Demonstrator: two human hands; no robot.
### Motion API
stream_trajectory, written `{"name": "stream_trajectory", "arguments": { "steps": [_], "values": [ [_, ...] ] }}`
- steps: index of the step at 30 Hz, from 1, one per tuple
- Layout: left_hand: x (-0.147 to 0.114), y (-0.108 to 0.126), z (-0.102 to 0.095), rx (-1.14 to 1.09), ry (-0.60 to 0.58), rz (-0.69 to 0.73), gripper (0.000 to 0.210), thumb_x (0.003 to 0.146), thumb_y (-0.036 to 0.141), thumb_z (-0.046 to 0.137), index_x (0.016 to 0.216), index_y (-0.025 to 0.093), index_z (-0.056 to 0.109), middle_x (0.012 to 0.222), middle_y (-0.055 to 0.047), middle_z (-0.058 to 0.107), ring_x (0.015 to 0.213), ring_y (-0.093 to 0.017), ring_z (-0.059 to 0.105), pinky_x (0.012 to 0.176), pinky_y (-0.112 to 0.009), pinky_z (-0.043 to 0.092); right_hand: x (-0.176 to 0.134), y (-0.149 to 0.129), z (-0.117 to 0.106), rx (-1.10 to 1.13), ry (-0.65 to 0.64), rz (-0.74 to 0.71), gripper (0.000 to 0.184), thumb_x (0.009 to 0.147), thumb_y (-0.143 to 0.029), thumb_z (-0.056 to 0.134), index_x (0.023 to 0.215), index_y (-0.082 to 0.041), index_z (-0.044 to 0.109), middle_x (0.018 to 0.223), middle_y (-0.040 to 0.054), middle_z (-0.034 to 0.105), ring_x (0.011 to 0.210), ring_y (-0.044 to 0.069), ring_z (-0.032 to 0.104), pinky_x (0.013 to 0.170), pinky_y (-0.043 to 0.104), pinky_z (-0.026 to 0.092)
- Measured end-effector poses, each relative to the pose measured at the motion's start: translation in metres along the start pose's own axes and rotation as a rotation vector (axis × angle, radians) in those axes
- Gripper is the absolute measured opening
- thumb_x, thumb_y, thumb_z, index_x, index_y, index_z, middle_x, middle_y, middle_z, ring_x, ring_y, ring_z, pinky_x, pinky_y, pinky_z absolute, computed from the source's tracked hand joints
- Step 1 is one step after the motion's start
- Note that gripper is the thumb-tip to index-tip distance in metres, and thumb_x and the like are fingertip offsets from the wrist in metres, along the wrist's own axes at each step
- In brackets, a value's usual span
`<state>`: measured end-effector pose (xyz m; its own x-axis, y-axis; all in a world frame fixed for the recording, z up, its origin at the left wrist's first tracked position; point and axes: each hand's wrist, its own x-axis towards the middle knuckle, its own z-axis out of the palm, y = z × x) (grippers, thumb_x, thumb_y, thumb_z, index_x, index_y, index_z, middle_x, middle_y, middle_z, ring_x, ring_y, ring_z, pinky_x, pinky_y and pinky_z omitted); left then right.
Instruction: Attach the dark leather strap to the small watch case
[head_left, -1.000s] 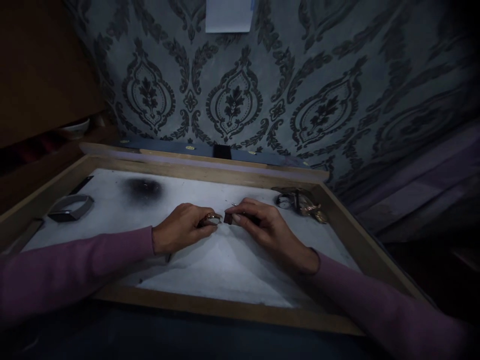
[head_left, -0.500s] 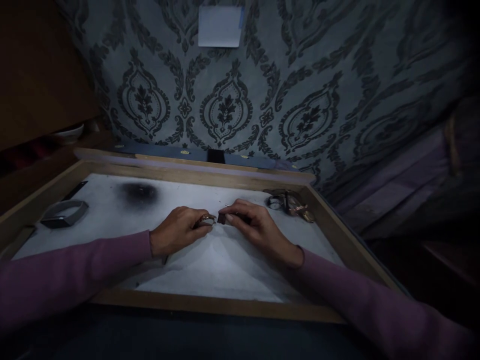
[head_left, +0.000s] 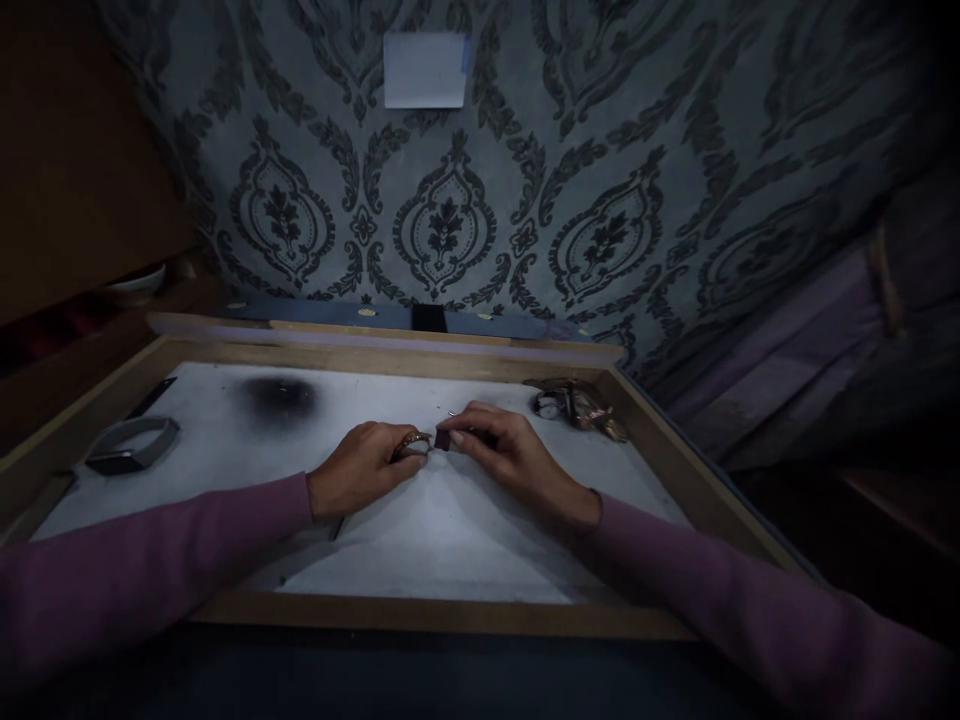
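My left hand [head_left: 360,470] is closed around a wristwatch [head_left: 415,445] with a round case, its face turned partly toward me. Between the thumb and fingertips of my right hand [head_left: 517,458] is a small dark brown strap piece [head_left: 442,440], just right of the watch. A thin metal tip [head_left: 451,413] shows beside the right fingers; whether that hand grips it too I cannot tell. Both hands are low over the white lining [head_left: 442,540] of a shallow wooden tray [head_left: 450,615].
A grey band-shaped watch [head_left: 135,447] lies at the tray's left. Several watches [head_left: 577,405] are heaped in the far right corner. A dark smudge [head_left: 279,395] marks the lining. Behind hangs patterned fabric [head_left: 442,220] with a white card [head_left: 425,70] on it.
The view has tilted up slightly, so the card and fabric appear lower. Both hands keep nearly the same place, still holding the watch and strap piece close together.
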<state>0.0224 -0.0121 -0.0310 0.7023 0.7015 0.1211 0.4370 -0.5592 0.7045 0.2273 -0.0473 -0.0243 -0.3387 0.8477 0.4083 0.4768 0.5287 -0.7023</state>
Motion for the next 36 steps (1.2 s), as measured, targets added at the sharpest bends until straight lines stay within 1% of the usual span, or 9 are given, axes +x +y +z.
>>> {"name": "stream_trajectory", "arguments": {
  "steps": [8,12,19,25,36],
  "values": [
    [0.0001,-0.0003,0.0009,0.002,0.004,0.010,0.022,0.082,0.022,0.048,0.062,0.018,0.039,0.057,0.006,0.038,0.056,-0.010,0.036,0.053,-0.023,0.027,0.0004,0.0017,0.0010,-0.017,0.018,-0.013,0.020,0.089,-0.018,0.054,0.093,-0.017,0.073,0.076,0.0042,0.061,0.071,0.015,0.057,0.064,0.027,0.044],
    [0.0004,-0.0005,0.0013,-0.007,0.004,-0.003,0.020,0.082,0.022,0.048,0.063,0.018,0.043,0.057,0.006,0.039,0.055,-0.010,0.037,0.052,-0.022,0.027,0.0005,0.0031,0.0017,-0.030,0.020,-0.022,0.020,0.089,-0.018,0.054,0.094,-0.018,0.073,0.075,0.0043,0.061,0.070,0.015,0.057,0.062,0.027,0.043],
    [0.0008,-0.0011,0.0009,-0.031,-0.004,-0.001,0.020,0.082,0.024,0.048,0.063,0.018,0.043,0.057,0.005,0.039,0.056,-0.010,0.037,0.052,-0.022,0.028,0.0006,0.0040,0.0032,-0.017,0.025,-0.015,0.020,0.088,-0.015,0.053,0.092,-0.017,0.073,0.075,0.0040,0.060,0.070,0.015,0.056,0.063,0.027,0.043],
    [0.0009,-0.0017,0.0017,-0.047,-0.004,-0.004,0.022,0.082,0.026,0.047,0.063,0.018,0.041,0.058,0.005,0.037,0.056,-0.010,0.036,0.052,-0.021,0.027,0.0008,0.0058,0.0035,-0.032,0.016,-0.025,0.020,0.089,-0.018,0.053,0.092,-0.018,0.073,0.076,0.0047,0.061,0.071,0.016,0.057,0.064,0.027,0.044],
    [0.0009,-0.0036,0.0029,-0.081,-0.013,-0.004,0.019,0.082,0.028,0.048,0.066,0.017,0.048,0.059,0.004,0.041,0.057,-0.011,0.038,0.052,-0.021,0.029,-0.0003,0.0060,0.0031,-0.070,0.015,-0.074,0.021,0.090,-0.016,0.052,0.094,-0.017,0.072,0.074,0.0044,0.059,0.070,0.016,0.056,0.064,0.027,0.043]
  ]
}}
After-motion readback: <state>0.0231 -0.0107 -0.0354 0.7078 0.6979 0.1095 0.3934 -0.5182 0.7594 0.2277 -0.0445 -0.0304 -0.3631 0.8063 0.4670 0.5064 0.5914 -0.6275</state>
